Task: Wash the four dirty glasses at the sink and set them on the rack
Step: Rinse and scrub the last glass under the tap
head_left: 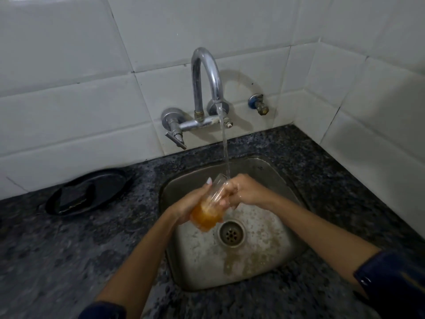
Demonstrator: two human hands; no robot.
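Near the dark speckled stone surface's (pixel 57 249) back left edge lies a round black plate (pixel 88 192), its dark contents unclear. Over the steel sink (pixel 264 261), the left hand (pixel 190 207) grips a clear ribbed glass (pixel 210 203) holding orange liquid; the right hand (pixel 241 191) clasps its rim, partly hiding it, under the curved chrome tap's (pixel 207 88) stream.

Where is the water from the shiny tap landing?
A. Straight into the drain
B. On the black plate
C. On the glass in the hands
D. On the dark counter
C: the stream from the curved chrome tap meets the rim of the clear glass with orange liquid, held over the steel sink.
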